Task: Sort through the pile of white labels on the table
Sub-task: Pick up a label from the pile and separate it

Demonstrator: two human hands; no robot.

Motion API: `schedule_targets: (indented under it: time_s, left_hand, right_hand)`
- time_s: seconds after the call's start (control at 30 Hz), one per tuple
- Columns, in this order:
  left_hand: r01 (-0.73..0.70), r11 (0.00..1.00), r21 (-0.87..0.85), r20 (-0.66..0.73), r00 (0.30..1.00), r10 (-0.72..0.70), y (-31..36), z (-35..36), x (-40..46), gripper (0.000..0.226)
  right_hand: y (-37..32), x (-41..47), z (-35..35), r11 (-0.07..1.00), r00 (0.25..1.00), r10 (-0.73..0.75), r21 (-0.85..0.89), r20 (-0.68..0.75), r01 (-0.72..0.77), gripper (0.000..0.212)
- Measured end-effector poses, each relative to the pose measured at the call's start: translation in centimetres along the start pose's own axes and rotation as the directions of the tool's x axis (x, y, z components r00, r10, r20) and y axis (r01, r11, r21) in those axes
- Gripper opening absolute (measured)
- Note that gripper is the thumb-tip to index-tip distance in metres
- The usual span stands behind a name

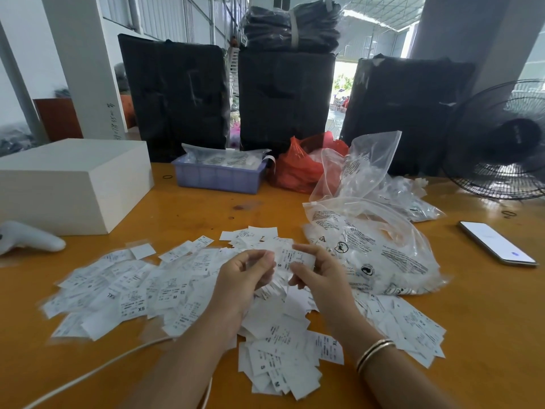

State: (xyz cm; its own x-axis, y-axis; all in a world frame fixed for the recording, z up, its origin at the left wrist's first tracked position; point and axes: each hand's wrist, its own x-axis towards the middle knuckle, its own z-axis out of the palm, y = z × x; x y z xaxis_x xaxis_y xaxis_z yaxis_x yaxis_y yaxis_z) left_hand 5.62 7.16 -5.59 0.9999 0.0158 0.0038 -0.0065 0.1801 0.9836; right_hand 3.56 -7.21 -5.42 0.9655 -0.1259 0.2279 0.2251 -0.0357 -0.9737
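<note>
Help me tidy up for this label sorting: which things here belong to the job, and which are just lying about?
In use: pile of white labels, label held by left hand and right hand.
Lying about: phone, fan, white box.

The white labels spread on the table carry size letters among fine print too small to read: "XS" and "XL" on the left part of the pile, "M" near its middle, "S" a little farther back. The label pinched between both hands shows "S". Near the front edge lie "S", "M" and "XL". The clear plastic bag bears black printed paragraphs and round symbols (none legible). The white pillar has handwritten digits, unclear.
</note>
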Motion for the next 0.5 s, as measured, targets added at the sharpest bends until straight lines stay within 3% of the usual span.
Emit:
schedule_targets:
  time_s: [0.13, 0.3, 0.5]
  left_hand:
    - [0.021, 1.000, -0.019, 0.018, 1.000, -0.021, -0.04, -0.08, 0.10, 0.008]
    - [0.036, 0.999, -0.019, 0.023, 0.999, -0.035, 0.02, -0.11, 0.12, 0.009]
    - [0.033, 0.999, -0.013, -0.010, 0.999, -0.033, 0.11, 0.06, 0.07, 0.009]
  right_hand:
    - [0.11, -0.10, 0.25, 0.995, 1.000, -0.020, -0.093, 0.021, 0.022, 0.026]
    - [0.10, 0.29, -0.35, 0.996, 0.990, 0.019, 0.088, -0.141, -0.007, 0.022]
    - [0.20, 0.02, -0.02, 0.997, 0.998, 0.028, 0.080, -0.064, -0.023, 0.024]
